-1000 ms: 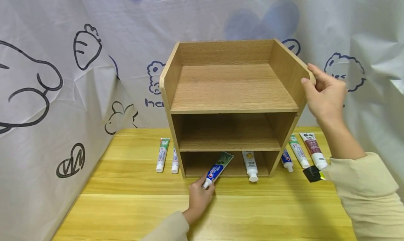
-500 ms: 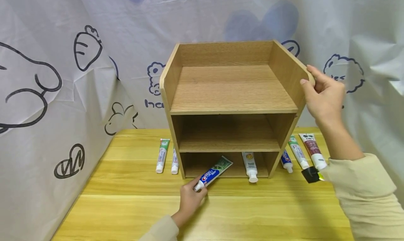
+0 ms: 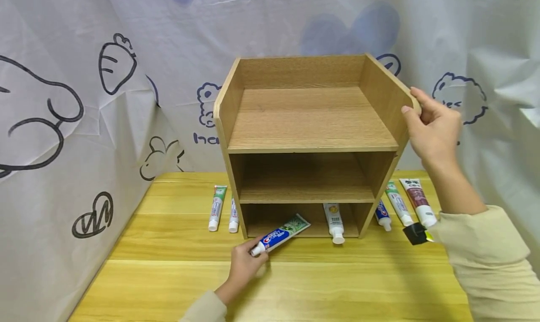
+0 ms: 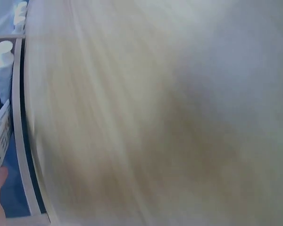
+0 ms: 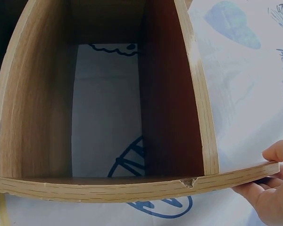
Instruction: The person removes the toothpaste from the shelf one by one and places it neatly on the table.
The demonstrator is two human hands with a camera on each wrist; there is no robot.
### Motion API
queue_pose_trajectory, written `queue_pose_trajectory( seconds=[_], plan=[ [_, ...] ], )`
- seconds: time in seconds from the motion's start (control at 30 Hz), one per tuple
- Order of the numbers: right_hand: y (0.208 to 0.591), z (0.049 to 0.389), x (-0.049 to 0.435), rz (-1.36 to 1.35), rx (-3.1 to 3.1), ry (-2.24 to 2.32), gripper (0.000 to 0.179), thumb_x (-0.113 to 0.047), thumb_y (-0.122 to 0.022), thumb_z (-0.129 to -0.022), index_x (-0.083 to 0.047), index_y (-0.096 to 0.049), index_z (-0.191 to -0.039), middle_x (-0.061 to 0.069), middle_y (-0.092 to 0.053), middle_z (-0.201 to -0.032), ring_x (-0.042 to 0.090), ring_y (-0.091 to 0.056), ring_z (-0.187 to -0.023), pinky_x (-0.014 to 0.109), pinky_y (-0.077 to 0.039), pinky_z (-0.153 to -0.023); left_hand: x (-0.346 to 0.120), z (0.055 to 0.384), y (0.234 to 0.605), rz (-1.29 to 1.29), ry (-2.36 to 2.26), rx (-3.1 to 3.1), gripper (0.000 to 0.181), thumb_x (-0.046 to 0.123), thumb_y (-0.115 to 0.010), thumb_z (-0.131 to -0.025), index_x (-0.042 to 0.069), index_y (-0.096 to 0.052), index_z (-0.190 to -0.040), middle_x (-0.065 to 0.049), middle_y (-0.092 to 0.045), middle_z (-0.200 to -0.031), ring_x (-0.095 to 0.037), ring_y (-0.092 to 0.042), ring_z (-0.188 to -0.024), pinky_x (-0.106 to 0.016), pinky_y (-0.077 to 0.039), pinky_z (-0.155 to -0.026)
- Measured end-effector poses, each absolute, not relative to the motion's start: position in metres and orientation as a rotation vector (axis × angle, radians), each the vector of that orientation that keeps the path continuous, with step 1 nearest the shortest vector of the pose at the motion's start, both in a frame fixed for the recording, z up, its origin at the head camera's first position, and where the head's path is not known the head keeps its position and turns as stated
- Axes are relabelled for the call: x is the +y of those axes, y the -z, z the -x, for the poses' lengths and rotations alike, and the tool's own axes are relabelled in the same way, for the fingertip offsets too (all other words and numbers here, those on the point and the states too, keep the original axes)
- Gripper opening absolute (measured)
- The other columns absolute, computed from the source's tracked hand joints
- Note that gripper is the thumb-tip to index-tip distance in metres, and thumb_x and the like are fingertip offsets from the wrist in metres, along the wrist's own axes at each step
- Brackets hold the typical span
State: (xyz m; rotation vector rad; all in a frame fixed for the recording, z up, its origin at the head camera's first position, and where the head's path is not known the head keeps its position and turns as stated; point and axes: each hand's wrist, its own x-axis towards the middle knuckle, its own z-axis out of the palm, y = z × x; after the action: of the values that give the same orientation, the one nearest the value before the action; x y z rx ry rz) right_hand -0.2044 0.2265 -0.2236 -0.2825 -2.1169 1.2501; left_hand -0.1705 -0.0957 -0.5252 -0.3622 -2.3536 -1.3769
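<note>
The toothpaste tube (image 3: pixel 280 234) stuck out ahead of the left hand (image 3: pixel 246 265), which pinched it near its cap; likely light and squeezable, it seemed firmest there; the right hand (image 3: pixel 437 127) gripped the shelf (image 3: pixel 312 118)

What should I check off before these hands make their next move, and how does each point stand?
1. Left hand grips the blue-and-green tube near its cap: ok.
2. Right hand holds the wooden shelf at its right side: ok.
3. Blue-and-green tube fully inside the bottom compartment: not ok, its cap end is out in front.
4. White tube fully inside: not ok, its cap end sticks out.
5. Blue-and-green tube's cap screwed tight: cannot tell.
</note>
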Motion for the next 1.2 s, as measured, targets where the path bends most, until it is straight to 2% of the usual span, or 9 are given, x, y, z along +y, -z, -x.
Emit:
queue_pose_trajectory(
  seconds=[0.17, 0.4, 0.83, 1.07, 1.2],
  plan=[
    [0.223, 0.204, 0.226, 0.283, -2.118, -1.260, 0.040, -0.017, -0.054, -0.090, -0.022, -0.054, -0.130, 0.014, -0.056, -0.127, 0.018, -0.060, -0.111, 0.022, -0.050, -0.087, -0.105, 0.170, 0.520, 0.378, 1.426, -2.376, 0.037, -0.008, -0.068, -0.061, -0.008, -0.069, -0.098, -0.025, -0.070, -0.087, -0.024, -0.067, -0.070, -0.017, -0.053, -0.057],
    [0.224, 0.205, 0.227, 0.271, -2.113, -1.271, 0.040, -0.016, -0.054, -0.090, -0.021, -0.054, -0.130, 0.015, -0.056, -0.126, 0.016, -0.060, -0.110, 0.020, -0.050, -0.086, -0.121, 0.174, 0.514, 0.321, 1.676, -2.461, 0.038, -0.010, -0.069, -0.066, -0.008, -0.067, -0.104, -0.029, -0.067, -0.096, -0.025, -0.066, -0.076, -0.016, -0.054, -0.060],
    [0.224, 0.204, 0.227, 0.276, -2.125, -1.269, 0.040, -0.016, -0.054, -0.091, -0.020, -0.053, -0.131, 0.015, -0.055, -0.128, 0.018, -0.059, -0.112, 0.022, -0.050, -0.087, -0.139, 0.174, 0.500, 0.159, 1.892, -2.498, 0.040, -0.010, -0.069, -0.066, -0.004, -0.067, -0.106, -0.027, -0.066, -0.103, -0.013, -0.064, -0.072, -0.018, -0.054, -0.058],
    [0.223, 0.204, 0.226, 0.282, -2.127, -1.257, 0.040, -0.017, -0.054, -0.091, -0.021, -0.053, -0.130, 0.015, -0.057, -0.126, 0.017, -0.061, -0.109, 0.021, -0.050, -0.085, -0.152, 0.177, 0.482, 0.262, 1.860, -2.591, 0.034, -0.005, -0.069, -0.070, -0.006, -0.068, -0.104, -0.026, -0.067, -0.103, 0.001, -0.059, -0.069, -0.013, -0.051, -0.058],
    [0.223, 0.205, 0.227, 0.285, -2.127, -1.255, 0.040, -0.017, -0.054, -0.091, -0.021, -0.053, -0.131, 0.014, -0.057, -0.126, 0.018, -0.061, -0.110, 0.022, -0.051, -0.086, -0.161, 0.180, 0.477, 0.361, 1.882, -2.631, 0.035, -0.005, -0.068, -0.070, -0.009, -0.066, -0.105, -0.029, -0.065, -0.103, 0.001, -0.057, -0.063, -0.013, -0.049, -0.054]
  ],
)
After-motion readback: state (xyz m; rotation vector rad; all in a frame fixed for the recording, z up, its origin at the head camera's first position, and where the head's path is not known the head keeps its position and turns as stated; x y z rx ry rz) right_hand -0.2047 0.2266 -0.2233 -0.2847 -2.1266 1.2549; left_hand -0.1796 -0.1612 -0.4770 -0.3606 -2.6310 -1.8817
